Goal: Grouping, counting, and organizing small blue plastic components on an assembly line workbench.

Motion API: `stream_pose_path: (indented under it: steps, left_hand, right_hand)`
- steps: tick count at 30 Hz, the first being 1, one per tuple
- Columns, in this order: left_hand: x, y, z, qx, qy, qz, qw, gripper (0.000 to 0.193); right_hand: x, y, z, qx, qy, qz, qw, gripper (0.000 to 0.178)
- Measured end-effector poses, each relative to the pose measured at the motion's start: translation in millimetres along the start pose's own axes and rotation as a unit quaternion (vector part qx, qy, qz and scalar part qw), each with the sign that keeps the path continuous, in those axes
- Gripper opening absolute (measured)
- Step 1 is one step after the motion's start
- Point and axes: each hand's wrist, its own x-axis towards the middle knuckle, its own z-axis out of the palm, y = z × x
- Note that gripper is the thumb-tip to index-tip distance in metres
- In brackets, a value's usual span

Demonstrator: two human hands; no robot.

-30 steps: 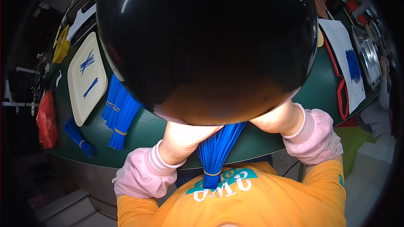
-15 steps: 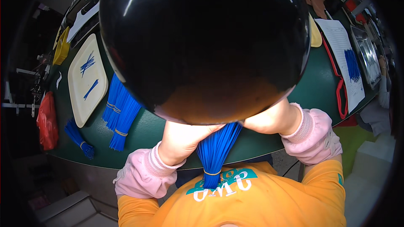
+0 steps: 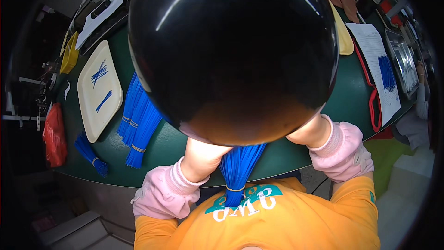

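A large glossy black dome [image 3: 236, 65], like a lamp shade, hangs over the table's middle and covers most of my fingers. Beneath its lower edge, my left hand [image 3: 202, 157] lies against the left side of a bundle of blue wires [image 3: 241, 169]. The bundle is tied with a band near its lower end, which reaches my orange shirt; its upper end is hidden. My right hand [image 3: 311, 134] is right of the bundle, with only its wrist and heel showing in bright light. Whether either hand grips anything is hidden by the dome. Pink cuffs cover both forearms.
Left on the green table are banded blue wire bundles [image 3: 137, 132], a smaller bundle [image 3: 91, 155] and a cream tray [image 3: 104, 125] holding loose wires. A red plastic bag [image 3: 54, 134] and yellow bin [image 3: 69, 58] stand beyond. Rightward lie a paper sheet [image 3: 370, 41] and a clear tray [image 3: 401, 48].
The dome sits slightly lower in view and hides more of my right hand. My left hand and forearm have shifted a little to the right. The banded bundle has barely moved.
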Motion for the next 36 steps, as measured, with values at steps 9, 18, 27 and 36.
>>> stream_pose_path:
  steps: [9, 18, 27, 36]
  left_hand:
    - [2, -5, -7, 0.056, -0.048, 0.120, 0.990, 0.022]
    - [3, -28, -17, -0.132, -0.054, 0.094, 0.985, 0.043]
    - [4, -27, -17, -0.121, -0.035, 0.097, 0.987, 0.039]
    - [10, 10, 2, -0.016, -0.031, 0.044, 0.998, 0.032]
  right_hand:
    - [3, 10, 5, 0.080, 0.018, 0.030, 0.996, 0.023]
    - [13, 7, 4, 0.146, -0.013, 0.024, 0.989, 0.013]
    - [4, 27, 13, 0.140, 0.025, 0.030, 0.989, 0.016]
    - [7, 9, 7, 0.069, 0.022, 0.102, 0.992, 0.016]
